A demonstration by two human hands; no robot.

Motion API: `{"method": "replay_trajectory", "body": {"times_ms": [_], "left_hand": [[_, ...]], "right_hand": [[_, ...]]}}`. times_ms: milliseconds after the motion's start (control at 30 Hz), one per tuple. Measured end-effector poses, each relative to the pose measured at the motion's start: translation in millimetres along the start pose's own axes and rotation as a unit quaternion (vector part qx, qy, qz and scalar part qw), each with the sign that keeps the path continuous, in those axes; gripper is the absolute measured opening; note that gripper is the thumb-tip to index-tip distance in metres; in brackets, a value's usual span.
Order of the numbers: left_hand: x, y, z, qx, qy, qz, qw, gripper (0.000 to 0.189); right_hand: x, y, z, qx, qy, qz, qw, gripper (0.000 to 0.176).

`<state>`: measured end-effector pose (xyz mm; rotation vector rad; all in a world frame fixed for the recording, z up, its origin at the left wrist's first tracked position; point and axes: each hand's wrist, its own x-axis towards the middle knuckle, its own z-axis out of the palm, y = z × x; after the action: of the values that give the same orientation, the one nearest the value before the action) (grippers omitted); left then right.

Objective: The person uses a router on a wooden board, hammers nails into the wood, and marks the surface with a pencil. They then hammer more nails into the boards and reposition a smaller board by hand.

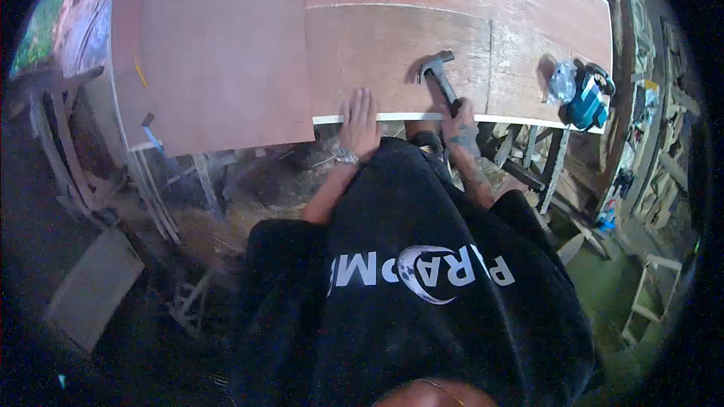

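My right hand (458, 130) is wrapped around the dark handle of a claw hammer (438, 68), whose metal head rests over the board beyond it. My left hand (360, 126) lies flat at the board's near edge, fingers stretched out and close together. Both hands are at the pale edge strip (407, 116) of a reddish-brown plywood board (377, 53). To the left, a smoother greyish-pink panel (226, 53) overlaps this surface and reaches a little closer to me.
A teal power tool (585, 109) and a clear plastic bag (562, 81) sit at the right end. A yellow pencil-like stick (140, 68) and another slim tool (153, 136) lie at left. Wooden legs (207, 181) stand underneath; scrap wood (671, 158) is piled at right.
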<state>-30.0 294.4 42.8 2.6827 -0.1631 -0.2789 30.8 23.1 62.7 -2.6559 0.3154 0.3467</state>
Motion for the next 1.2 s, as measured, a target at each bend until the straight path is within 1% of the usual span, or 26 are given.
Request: {"method": "replay_trajectory", "body": {"times_ms": [33,67,133,167,233,267,333,367,400,433,467,500,533,567,600,633,667,733,800,833,900,967,1033,1100,1133,1200], "left_hand": [[-10.3,1.7,13.2,0.002,-0.007,0.039,0.999,0.087],[-14.8,6.3,25.5,0.000,-0.008,0.086,0.996,0.091],[-17.8,12.1,38.6,0.028,-0.006,0.115,0.993,0.092],[-1.1,24.0,22.1,0.010,-0.096,0.059,0.994,0.086],[9.3,25.7,9.6,0.005,-0.084,0.065,0.994,0.071],[12.6,22.4,10.7,0.005,-0.032,0.064,0.997,0.065],[29.0,15.0,2.9,0.056,-0.073,0.020,0.996,0.070],[34.9,5.3,8.5,0.034,-0.043,-0.028,0.998,0.071],[41.2,-4.9,12.6,0.014,-0.013,-0.081,0.997,0.073],[51.3,-7.5,8.3,0.005,0.021,-0.112,0.993,0.074],[60.1,-9.2,4.0,-0.005,0.057,-0.146,0.988,0.075],[61.7,-9.8,1.0,-0.013,0.091,-0.186,0.978,0.076],[62.8,-8.3,0.4,-0.025,0.091,-0.188,0.978,0.080],[59.2,-0.5,-1.2,-0.016,0.057,-0.194,0.979,0.081],[50.1,5.4,2.9,-0.006,0.021,-0.201,0.979,0.081],[42.8,17.3,-2.8,0.003,-0.014,-0.207,0.978,0.081],[33.9,21.8,6.1,0.001,0.025,-0.186,0.982,0.084],[19.6,40.2,16.8,-0.004,0.059,-0.211,0.976,0.084],[4.8,52.1,25.5,-0.010,0.068,-0.239,0.969,0.085],[-0.4,56.6,31.0,-0.015,0.060,-0.254,0.965,0.086],[-4.4,77.3,31.6,-0.033,0.044,-0.292,0.955,0.087],[3.3,96.2,31.5,-0.059,0.038,-0.336,0.939,0.087],[5.7,99.4,38.5,-0.068,0.051,-0.336,0.938,0.087],[4.7,93.7,50.7,-0.075,0.066,-0.334,0.937,0.088],[8.6,94.0,50.1,-0.087,0.060,-0.354,0.929,0.088],[15.3,93.3,49.9,-0.089,0.047,-0.366,0.925,0.087]], "right_hand": [[0.6,9.6,-5.2,-0.005,0.053,-0.037,0.998,0.042],[8.7,15.8,-13.4,-0.016,0.010,-0.004,1.000,0.041],[22.1,39.6,-22.5,-0.014,0.008,-0.102,0.995,0.035],[28.7,53.6,-35.3,-0.024,0.012,-0.144,0.989,0.032],[39.8,65.2,-65.1,-0.004,0.068,-0.221,0.973,0.018],[53.9,82.3,-79.4,-0.018,0.107,-0.199,0.974,0.016],[94.4,119.2,-97.3,-0.034,0.172,-0.169,0.970,0.014],[116.2,136.0,-107.8,-0.045,0.219,-0.117,0.968,0.007],[138.9,155.9,-123.1,-0.083,0.282,-0.124,0.948,0.008],[162.4,182.5,-135.6,-0.005,0.295,-0.099,0.950,0.015],[182.3,203.4,-151.4,-0.041,0.341,-0.057,0.938,0.024],[192.8,198.8,-178.3,-0.051,0.373,-0.036,0.926,0.024],[202.0,191.1,-206.8,-0.059,0.404,-0.014,0.913,0.024],[231.1,234.2,-202.3,-0.083,0.420,0.013,0.904,0.022],[246.4,259.2,-206.8,-0.056,0.335,0.072,0.938,0.025],[257.5,280.3,-208.6,-0.081,0.274,0.029,0.958,0.025],[270.1,293.7,-214.0,-0.158,0.139,0.041,0.977,0.028],[298.2,331.2,-207.6,-0.280,-0.100,0.048,0.954,0.032],[306.0,350.5,-202.2,-0.330,-0.124,-0.022,0.936,0.033],[304.0,354.3,-192.6,-0.286,-0.050,0.032,0.956,0.029],[304.3,358.7,-193.9,-0.218,-0.079,0.116,0.966,0.030],[310.0,421.9,-152.4,-0.185,0.059,-0.061,0.979,0.030],[306.3,430.3,-146.6,-0.150,0.151,-0.145,0.966,0.031],[270.1,375.8,-178.7,-0.122,0.191,-0.136,0.964,0.032],[271.9,389.9,-159.8,-0.063,0.209,-0.043,0.975,0.027],[274.3,414.9,-143.8,-0.073,0.219,-0.125,0.965,0.024]]}}
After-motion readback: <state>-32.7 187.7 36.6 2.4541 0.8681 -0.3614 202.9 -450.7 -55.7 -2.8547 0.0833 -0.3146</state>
